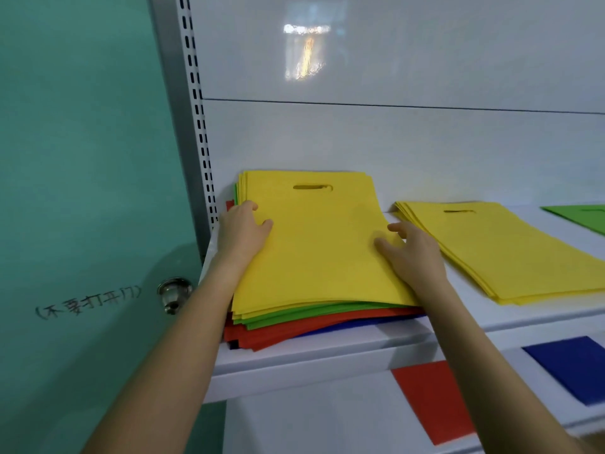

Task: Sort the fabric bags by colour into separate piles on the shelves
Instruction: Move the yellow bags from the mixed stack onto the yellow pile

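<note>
Bright, even light. Glare on the glossy white back panel [306, 54], upper centre; soft shadow on the teal door [82, 175], lower left; edges bend.
</note>
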The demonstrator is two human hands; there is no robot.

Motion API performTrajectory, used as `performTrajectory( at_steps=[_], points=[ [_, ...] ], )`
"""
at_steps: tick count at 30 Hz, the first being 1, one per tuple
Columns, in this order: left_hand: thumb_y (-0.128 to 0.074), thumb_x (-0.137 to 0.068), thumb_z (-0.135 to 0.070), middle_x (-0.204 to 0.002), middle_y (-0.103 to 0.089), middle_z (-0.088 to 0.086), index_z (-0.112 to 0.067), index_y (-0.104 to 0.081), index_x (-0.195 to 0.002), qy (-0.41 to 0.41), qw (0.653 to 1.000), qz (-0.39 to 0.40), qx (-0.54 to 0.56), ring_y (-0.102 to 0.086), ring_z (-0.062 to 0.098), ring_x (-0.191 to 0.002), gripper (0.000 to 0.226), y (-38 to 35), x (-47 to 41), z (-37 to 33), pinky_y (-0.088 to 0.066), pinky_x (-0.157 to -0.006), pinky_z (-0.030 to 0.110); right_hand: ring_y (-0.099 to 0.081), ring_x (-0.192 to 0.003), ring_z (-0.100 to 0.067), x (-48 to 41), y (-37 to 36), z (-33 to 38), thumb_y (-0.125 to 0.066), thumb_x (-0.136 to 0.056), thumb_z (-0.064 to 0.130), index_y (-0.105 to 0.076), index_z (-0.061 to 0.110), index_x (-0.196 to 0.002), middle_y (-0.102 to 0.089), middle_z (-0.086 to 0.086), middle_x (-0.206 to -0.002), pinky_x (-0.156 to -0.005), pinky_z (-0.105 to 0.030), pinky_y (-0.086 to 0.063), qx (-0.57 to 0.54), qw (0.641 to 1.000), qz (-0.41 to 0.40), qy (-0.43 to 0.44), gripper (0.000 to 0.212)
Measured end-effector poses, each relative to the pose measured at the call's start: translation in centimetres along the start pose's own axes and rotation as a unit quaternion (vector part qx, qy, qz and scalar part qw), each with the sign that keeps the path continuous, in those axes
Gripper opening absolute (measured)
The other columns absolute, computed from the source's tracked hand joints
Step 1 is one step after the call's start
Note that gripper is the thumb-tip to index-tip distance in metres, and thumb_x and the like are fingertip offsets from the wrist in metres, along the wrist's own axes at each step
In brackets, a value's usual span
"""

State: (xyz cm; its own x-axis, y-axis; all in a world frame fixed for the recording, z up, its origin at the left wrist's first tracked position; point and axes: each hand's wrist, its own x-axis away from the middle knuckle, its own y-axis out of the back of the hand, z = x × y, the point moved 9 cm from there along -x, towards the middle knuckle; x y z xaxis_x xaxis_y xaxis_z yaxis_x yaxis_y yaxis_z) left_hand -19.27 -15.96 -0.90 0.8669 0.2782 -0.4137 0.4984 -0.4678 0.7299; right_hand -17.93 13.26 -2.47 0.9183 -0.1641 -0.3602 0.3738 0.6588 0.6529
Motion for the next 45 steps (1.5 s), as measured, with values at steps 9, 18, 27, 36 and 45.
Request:
performTrajectory(
  at_steps=[9, 18, 27, 36, 45],
  points=[
    [-0.061, -0.087, -0.032, -0.126, -0.054, 0.013, -0.007, -0.05, -0.126, 0.008, 0.999, 0.022, 0.03, -0.043, 0.029, -0.122, 0.048, -0.4, 0.6, 0.6, -0.039, -0.094, 0.035, -0.045, -0.119, -0.028, 0.9, 1.0, 0.5, -0.064, -0.085, 0.023, -0.057, 0.017, -0.122, -0.051, -0.01, -0.127, -0.097, -0.035, -0.034, -0.029, 0.999, -0.027, 0.031, 0.038],
    [-0.055, -0.092, -0.025, -0.119, -0.059, 0.008, -0.012, -0.054, -0.123, -0.051, 0.998, 0.017, 0.019, -0.04, 0.027, -0.12, 0.033, -0.1, 1.5, -1.0, -0.035, -0.089, 0.031, -0.046, -0.11, -0.025, 1.2, 1.3, 0.4, -0.065, -0.085, 0.019, -0.054, 0.017, -0.126, -0.052, -0.011, -0.117, -0.089, -0.03, -0.035, -0.052, 0.998, -0.037, 0.028, 0.043],
    [-0.047, -0.096, -0.019, -0.106, -0.063, 0.007, -0.012, -0.055, -0.115, -0.173, 0.981, -0.089, 0.017, -0.058, 0.024, -0.092, 0.023, 2.8, 3.1, -3.4, -0.038, -0.064, 0.028, -0.047, -0.085, -0.012, 1.6, 3.2, 1.4, -0.058, -0.09, 0.015, -0.051, 0.014, -0.126, -0.061, -0.005, -0.1, -0.062, -0.017, -0.027, -0.078, 0.994, -0.074, 0.014, 0.037],
    [-0.066, -0.082, -0.007, -0.13, -0.048, 0.006, -0.014, -0.055, -0.119, -0.113, 0.96, -0.033, 0.255, -0.047, 0.017, -0.112, 0.039, 4.4, 2.2, -3.1, -0.039, -0.097, 0.03, -0.052, -0.09, -0.014, 3.9, 6.5, 3.2, -0.052, -0.091, 0.009, -0.063, 0.019, -0.114, -0.064, -0.003, -0.114, -0.072, -0.018, -0.032, -0.025, 0.991, -0.12, 0.047, 0.028],
    [-0.068, -0.08, -0.002, -0.111, -0.048, -0.01, -0.021, -0.056, -0.113, -0.13, 0.918, 0.07, 0.368, -0.05, 0.017, -0.117, 0.041, 5.5, 6.3, -8.2, -0.045, -0.096, 0.035, -0.042, -0.101, -0.001, 11.7, 11.1, 0.5, -0.052, -0.092, 0.007, -0.06, 0.011, -0.121, -0.051, 0.001, -0.118, -0.078, -0.002, -0.03, -0.04, 0.976, -0.207, 0.058, 0.03]
  ],
)
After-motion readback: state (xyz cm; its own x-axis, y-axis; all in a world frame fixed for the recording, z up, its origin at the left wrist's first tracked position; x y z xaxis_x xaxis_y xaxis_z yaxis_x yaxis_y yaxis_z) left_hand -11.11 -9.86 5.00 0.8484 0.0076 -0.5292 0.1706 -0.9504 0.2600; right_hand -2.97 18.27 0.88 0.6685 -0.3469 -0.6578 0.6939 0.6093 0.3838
